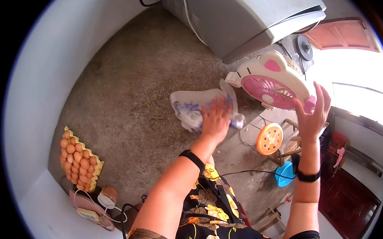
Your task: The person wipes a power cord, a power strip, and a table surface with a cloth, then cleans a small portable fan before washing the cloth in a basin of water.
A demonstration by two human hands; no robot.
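Note:
My left hand (pixel 217 120) lies on a crumpled white cloth (pixel 188 103) with blue-purple patches. Its fingers are spread and press the cloth against the grey-brown tabletop (pixel 120 91). To its right stands a white fan (pixel 271 82) with a pink grille and pink ears, near the table's right edge. My right hand (pixel 313 111) is at the fan's nearer ear, thumb on one side and fingers on the other, closed around it. Part of that ear is hidden by the hand.
At the left sits a yellow tray of brown eggs (pixel 78 162), beside a jar (pixel 108 196) and a pink board with a cabled box (pixel 89 213). A grey television (pixel 228 24) stands at the far side. Below the right edge are an orange stool (pixel 269 139) and a blue basin (pixel 285 174).

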